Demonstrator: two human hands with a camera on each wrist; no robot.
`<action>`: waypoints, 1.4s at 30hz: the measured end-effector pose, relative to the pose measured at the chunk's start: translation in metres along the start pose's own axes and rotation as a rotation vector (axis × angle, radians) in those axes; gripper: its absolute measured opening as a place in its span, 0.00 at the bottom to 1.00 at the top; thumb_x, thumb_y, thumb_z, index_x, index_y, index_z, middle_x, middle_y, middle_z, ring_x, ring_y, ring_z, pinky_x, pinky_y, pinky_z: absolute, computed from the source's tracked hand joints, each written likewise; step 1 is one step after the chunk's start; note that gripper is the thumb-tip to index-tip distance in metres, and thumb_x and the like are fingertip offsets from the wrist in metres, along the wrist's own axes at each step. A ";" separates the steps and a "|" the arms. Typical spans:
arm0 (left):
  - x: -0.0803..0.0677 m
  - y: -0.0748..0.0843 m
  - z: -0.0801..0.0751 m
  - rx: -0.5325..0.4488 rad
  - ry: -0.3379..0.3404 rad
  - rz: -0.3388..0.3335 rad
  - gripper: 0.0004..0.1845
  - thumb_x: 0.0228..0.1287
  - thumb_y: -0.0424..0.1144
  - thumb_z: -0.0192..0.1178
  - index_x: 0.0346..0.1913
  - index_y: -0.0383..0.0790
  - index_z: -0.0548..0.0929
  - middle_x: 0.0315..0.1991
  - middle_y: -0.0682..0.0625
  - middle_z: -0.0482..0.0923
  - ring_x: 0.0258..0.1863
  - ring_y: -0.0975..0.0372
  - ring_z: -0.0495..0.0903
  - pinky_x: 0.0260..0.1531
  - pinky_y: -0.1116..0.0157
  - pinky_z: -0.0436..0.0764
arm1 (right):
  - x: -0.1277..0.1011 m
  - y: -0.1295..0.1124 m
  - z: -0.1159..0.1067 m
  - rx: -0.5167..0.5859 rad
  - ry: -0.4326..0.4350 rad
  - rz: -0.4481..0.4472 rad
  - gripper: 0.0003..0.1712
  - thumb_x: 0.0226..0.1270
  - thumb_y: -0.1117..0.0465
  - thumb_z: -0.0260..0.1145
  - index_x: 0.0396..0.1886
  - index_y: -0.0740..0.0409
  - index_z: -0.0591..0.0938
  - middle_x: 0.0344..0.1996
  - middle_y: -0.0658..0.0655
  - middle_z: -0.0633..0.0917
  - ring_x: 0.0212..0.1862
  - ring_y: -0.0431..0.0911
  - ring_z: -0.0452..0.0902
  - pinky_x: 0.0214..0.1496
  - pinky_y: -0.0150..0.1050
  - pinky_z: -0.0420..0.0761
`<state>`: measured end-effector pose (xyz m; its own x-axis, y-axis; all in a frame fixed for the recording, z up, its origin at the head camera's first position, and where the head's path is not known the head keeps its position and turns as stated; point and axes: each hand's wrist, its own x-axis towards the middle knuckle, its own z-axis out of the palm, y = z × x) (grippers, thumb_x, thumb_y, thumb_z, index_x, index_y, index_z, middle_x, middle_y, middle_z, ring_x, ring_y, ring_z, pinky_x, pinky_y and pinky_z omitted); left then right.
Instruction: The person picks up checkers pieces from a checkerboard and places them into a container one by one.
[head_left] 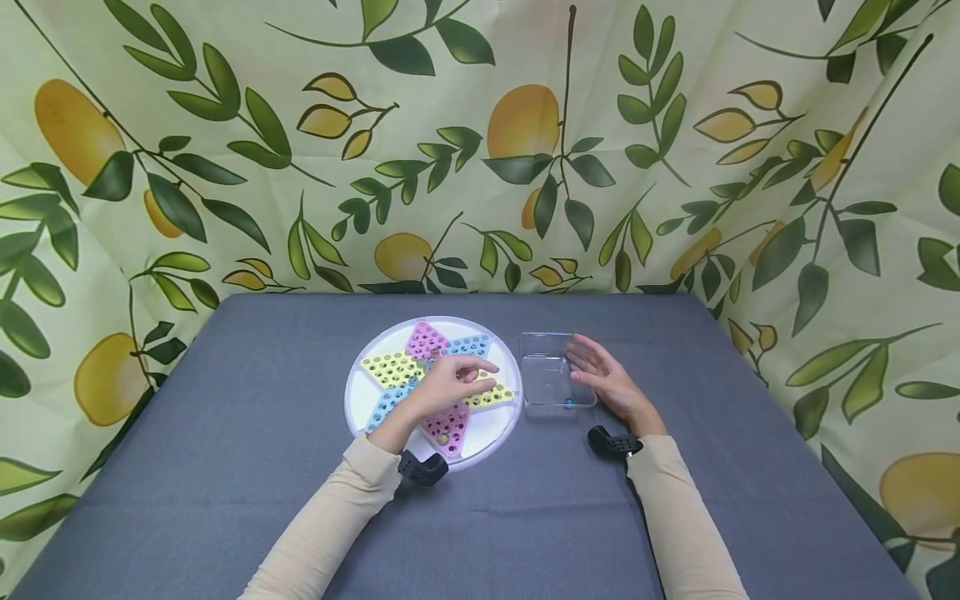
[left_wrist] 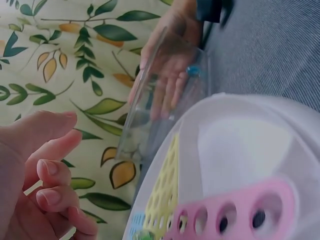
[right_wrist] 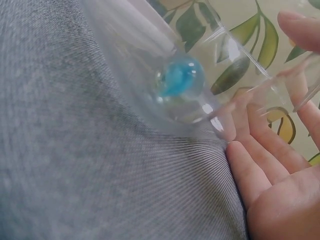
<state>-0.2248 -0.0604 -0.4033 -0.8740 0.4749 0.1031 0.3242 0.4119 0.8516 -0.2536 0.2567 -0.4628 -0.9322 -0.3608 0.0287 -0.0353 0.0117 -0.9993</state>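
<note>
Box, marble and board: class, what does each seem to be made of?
Box: clear, glossy plastic by its look; fingers show through its wall. Marble: probably glass, clear with a blue core. Board: likely moulded plastic, smooth white rim, pastel holed panels.

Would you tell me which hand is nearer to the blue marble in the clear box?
The right hand: it rests against the clear box holding the blue marble. The left hand is farther, over the star board.

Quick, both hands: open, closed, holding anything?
Left hand: fingers curled above the star board; whether it holds anything cannot be told.
Right hand: open, flat against the clear box.
</note>
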 end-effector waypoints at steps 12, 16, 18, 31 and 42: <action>-0.018 -0.014 -0.016 0.021 -0.023 -0.003 0.16 0.60 0.40 0.65 0.49 0.35 0.85 0.17 0.56 0.63 0.19 0.69 0.59 0.23 0.75 0.63 | 0.002 0.000 -0.002 -0.012 -0.001 0.002 0.46 0.66 0.69 0.61 0.76 0.62 0.45 0.76 0.69 0.51 0.77 0.64 0.43 0.58 0.17 0.71; -0.026 -0.018 -0.020 0.008 -0.066 -0.020 0.16 0.59 0.39 0.65 0.49 0.34 0.84 0.18 0.57 0.63 0.20 0.69 0.61 0.25 0.75 0.65 | 0.002 0.000 -0.001 -0.013 0.002 0.004 0.46 0.66 0.69 0.61 0.76 0.61 0.45 0.76 0.69 0.51 0.77 0.64 0.43 0.58 0.17 0.71; -0.031 -0.021 -0.021 -0.002 -0.085 -0.023 0.16 0.59 0.38 0.65 0.49 0.33 0.84 0.19 0.57 0.63 0.20 0.70 0.61 0.25 0.75 0.65 | 0.002 0.000 -0.001 -0.013 0.000 0.002 0.46 0.66 0.69 0.61 0.76 0.61 0.45 0.76 0.70 0.51 0.77 0.64 0.43 0.59 0.17 0.71; -0.051 -0.037 -0.032 0.013 -0.223 0.041 0.16 0.58 0.39 0.67 0.47 0.35 0.85 0.20 0.57 0.65 0.20 0.73 0.61 0.22 0.76 0.62 | 0.000 -0.002 0.000 -0.013 0.001 0.013 0.47 0.66 0.68 0.62 0.77 0.60 0.46 0.76 0.69 0.50 0.77 0.64 0.43 0.58 0.16 0.71; -0.059 -0.042 -0.034 0.083 -0.261 0.062 0.15 0.54 0.40 0.70 0.45 0.39 0.87 0.22 0.55 0.69 0.22 0.74 0.63 0.24 0.77 0.64 | 0.000 -0.001 0.001 -0.029 0.020 0.040 0.45 0.66 0.68 0.61 0.77 0.56 0.48 0.76 0.66 0.52 0.78 0.61 0.44 0.58 0.17 0.71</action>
<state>-0.1997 -0.1322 -0.4273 -0.7320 0.6813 0.0084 0.4122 0.4330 0.8017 -0.2531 0.2560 -0.4616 -0.9400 -0.3411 -0.0101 -0.0086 0.0531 -0.9986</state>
